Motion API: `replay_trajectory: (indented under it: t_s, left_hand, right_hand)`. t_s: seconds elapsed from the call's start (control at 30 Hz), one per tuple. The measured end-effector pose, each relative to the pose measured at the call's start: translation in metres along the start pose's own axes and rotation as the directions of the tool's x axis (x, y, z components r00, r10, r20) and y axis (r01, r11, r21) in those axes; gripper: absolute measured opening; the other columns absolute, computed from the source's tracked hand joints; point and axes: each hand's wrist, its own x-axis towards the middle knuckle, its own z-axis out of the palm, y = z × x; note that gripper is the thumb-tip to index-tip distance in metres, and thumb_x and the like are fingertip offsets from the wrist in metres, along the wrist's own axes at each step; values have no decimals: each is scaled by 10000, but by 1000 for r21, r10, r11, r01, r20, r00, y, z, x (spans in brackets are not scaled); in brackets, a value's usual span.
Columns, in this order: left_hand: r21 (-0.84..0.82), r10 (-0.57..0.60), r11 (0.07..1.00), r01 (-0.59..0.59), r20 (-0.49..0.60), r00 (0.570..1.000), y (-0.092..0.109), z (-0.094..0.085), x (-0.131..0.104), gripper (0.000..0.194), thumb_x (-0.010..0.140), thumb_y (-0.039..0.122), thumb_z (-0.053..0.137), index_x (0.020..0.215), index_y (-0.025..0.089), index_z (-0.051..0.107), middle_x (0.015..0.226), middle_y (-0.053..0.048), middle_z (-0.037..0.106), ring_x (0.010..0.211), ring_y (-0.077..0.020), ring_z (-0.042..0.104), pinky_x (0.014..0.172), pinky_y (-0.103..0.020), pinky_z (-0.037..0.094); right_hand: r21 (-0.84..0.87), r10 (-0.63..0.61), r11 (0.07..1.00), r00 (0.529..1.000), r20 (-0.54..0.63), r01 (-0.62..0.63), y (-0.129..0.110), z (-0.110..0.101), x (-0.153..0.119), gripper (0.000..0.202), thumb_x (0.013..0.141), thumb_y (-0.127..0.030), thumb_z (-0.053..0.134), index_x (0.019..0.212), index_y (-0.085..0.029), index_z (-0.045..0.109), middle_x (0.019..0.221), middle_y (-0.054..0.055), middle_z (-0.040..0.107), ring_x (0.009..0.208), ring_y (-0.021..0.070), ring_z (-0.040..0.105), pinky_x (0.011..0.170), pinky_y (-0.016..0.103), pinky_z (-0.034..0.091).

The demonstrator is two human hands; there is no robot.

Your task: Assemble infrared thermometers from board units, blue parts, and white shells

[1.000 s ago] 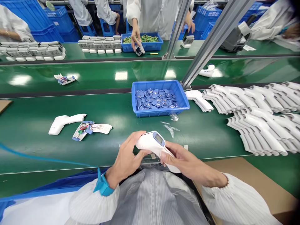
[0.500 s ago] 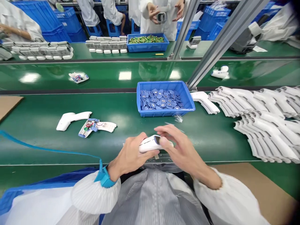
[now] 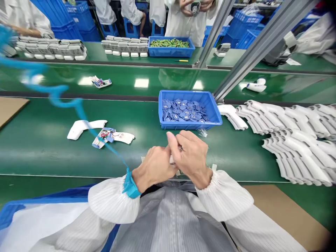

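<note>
Close before me, both hands are wrapped round a white handheld thermometer [image 3: 172, 160], of which only a small white patch shows between them. My left hand [image 3: 156, 163], with a blue strap at its wrist, is closed on it. From the other side my right hand [image 3: 191, 155] curls over it, fingers bent in and thumb raised. To the left lie a white housing half [image 3: 85, 128] and an opened housing half with wires and blue parts [image 3: 103, 137]. A blue bin [image 3: 190, 126] of small blue plastic pieces [image 3: 183, 111] stands just beyond my hands.
White housing shells [image 3: 296, 154] are stacked at right, near a slanted metal post [image 3: 252, 45]. A blue coiled cord [image 3: 60, 99] crosses the left side. On the belt behind lie an open unit [image 3: 101, 82] and a white unit [image 3: 256, 85]. Co-workers sit and stand opposite.
My right hand has closed over the thermometer, whose dark screen is now hidden. The blue cord has swung up into view. The open unit on the belt has shifted right.
</note>
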Motion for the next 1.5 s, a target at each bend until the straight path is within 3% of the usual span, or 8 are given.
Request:
replay_trajectory:
  t_s: [0.3, 0.5, 0.63, 0.77, 0.93, 1.13, 1.33, 1.5]
  left_hand:
    - [7, 9, 1000, -9, -66, 998, 4, -1, 8, 283, 819, 248, 549, 1013, 110, 701, 822, -148, 740, 682, -290, 678, 615, -351, 451]
    - [-62, 55, 996, -58, -44, 997, 6, 9, 13, 131, 735, 163, 573, 782, 132, 691, 795, -136, 739, 719, -271, 681, 622, -327, 458]
    - [-65, 9, 998, -12, -58, 998, 5, 3, 17, 127, 777, 208, 579, 815, 132, 673, 735, -130, 721, 650, -272, 668, 598, -336, 440]
    - [-346, -32, 938, 15, -43, 999, 4, -7, 12, 295, 842, 409, 664, 1025, 182, 616, 840, -43, 732, 658, -197, 655, 551, -264, 414]
    - [-356, -7, 934, -38, -122, 992, 2, 5, 9, 249, 927, 412, 565, 967, 167, 556, 755, -35, 687, 583, -174, 605, 523, -263, 362]
    - [-137, -15, 990, -19, -246, 969, 10, 23, 11, 175, 878, 298, 554, 949, 139, 563, 702, -63, 675, 558, -213, 615, 526, -293, 335]
    - [-264, -205, 950, 169, -115, 972, -10, -27, -25, 248, 909, 437, 609, 859, 195, 611, 692, 25, 643, 574, -139, 561, 544, -250, 380]
    - [55, -157, 984, 168, -164, 974, -25, -49, -31, 447, 822, 314, 741, 1219, 216, 562, 1103, -38, 708, 960, -243, 656, 802, -341, 483]
  right_hand:
    - [50, 6, 999, 993, -119, 0, 3, 5, 5, 519, 998, -219, 473, 501, -205, 324, 477, -30, 394, 498, 96, 351, 534, 304, 254]
    - [-29, -64, 998, 994, -87, 62, 1, 10, 0, 515, 982, -252, 511, 489, -198, 371, 476, -33, 416, 491, 88, 365, 510, 312, 222]
    - [79, 59, 996, 979, -197, -44, 6, 12, 7, 541, 977, -228, 488, 469, -196, 306, 452, -43, 365, 461, 75, 320, 505, 297, 224]
    - [192, 296, 948, 925, -239, -254, 16, -1, 11, 553, 991, -299, 494, 459, -193, 387, 447, -44, 394, 442, 72, 340, 513, 277, 263]
    - [108, 223, 969, 975, 24, -224, 25, -5, 8, 532, 1006, -399, 474, 538, -180, 601, 553, 8, 614, 547, 109, 543, 582, 271, 332]
    - [99, 229, 968, 973, 28, -230, 23, 1, 2, 579, 1018, -351, 417, 504, -179, 620, 506, 17, 630, 469, 103, 553, 530, 272, 310]
    - [112, 243, 948, 906, 346, -297, 63, -24, 43, 426, 999, -425, 499, 760, -189, 761, 768, 16, 758, 687, 144, 676, 656, 254, 432]
    - [-37, 127, 991, 840, 527, -127, 108, 14, 101, 206, 921, -228, 631, 1072, -174, 760, 1101, 68, 758, 961, 201, 684, 887, 286, 463]
